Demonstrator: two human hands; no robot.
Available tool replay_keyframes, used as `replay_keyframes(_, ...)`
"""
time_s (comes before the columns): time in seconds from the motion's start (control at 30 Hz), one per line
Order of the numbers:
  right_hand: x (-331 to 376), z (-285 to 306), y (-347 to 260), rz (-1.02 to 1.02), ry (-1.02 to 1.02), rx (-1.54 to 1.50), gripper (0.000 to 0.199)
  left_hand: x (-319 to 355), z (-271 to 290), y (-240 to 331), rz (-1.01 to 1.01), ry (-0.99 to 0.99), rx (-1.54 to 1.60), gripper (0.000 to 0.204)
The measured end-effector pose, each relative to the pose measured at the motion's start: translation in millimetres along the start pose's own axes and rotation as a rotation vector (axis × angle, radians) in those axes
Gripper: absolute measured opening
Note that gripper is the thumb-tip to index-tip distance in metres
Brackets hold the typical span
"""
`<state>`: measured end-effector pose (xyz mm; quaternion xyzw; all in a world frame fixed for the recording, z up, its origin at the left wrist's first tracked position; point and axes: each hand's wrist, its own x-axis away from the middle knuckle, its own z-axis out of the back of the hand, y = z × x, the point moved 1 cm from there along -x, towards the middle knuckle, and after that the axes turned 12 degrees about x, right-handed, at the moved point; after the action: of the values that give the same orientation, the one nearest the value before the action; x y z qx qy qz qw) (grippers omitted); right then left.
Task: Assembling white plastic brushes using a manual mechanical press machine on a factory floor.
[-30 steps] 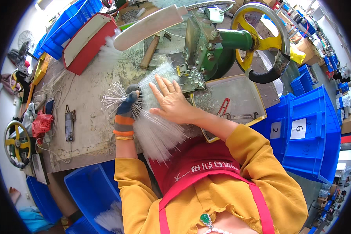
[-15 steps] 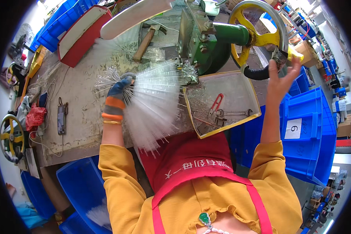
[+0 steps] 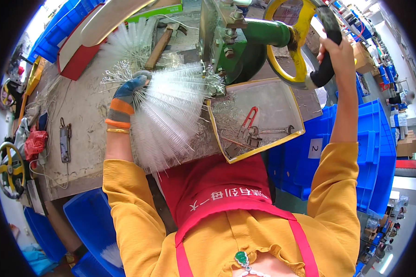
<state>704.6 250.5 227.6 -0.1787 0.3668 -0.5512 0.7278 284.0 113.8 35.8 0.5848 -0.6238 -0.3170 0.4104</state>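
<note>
My left hand [image 3: 131, 92], in a grey and orange glove, is closed around the wire stems of a fanned bundle of white-bristled tube brushes [image 3: 171, 108]. The looped wire ends stick out on the left of my fist. One end of the fan lies close to the metal jaw [image 3: 215, 83] of a green hand-cranked machine [image 3: 259, 34]. My bare right hand [image 3: 335, 53] is wrapped round the black handle [image 3: 327, 25] of the machine's yellow-spoked handwheel [image 3: 300, 55].
A yellow-edged tray [image 3: 277, 104] holds red-handled pliers [image 3: 249, 121], a wrench [image 3: 277, 130] and wire scraps. Behind the bundle lie a hammer [image 3: 161, 48] and more white brushes [image 3: 131, 44]. A red and white bin [image 3: 76, 60] stands far left; blue crates [image 3: 346, 147] stand right.
My right hand has closed on the crank handle, and the handle has swung up and away from me. My left hand still holds the brushes; the whole view has shifted slightly.
</note>
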Motion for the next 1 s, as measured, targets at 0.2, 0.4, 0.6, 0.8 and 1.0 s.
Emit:
replay_keyframes(0.2,-14,13,-5,-0.035,-0.048,0.084,0.015,-14,-6,3,-0.044,-0.055,-0.051,0.025)
replay_keyframes(0.4,67,-61,42,0.101,0.457,-0.216,0.018,-15,-8,9,-0.021,-0.145,-0.108,0.025)
replay_keyframes(0.6,41,-26,19,0.085,0.300,-0.216,0.025,1,1,-1,-0.084,0.026,0.101,0.023)
replay_keyframes(0.8,3,10,-7,0.016,0.116,0.167,0.022,-2,-7,-8,-0.124,0.102,0.219,0.022)
replay_keyframes(1.0,-18,11,-21,0.061,-0.004,0.259,0.017,-8,-1,-8,-0.109,0.063,0.191,0.024)
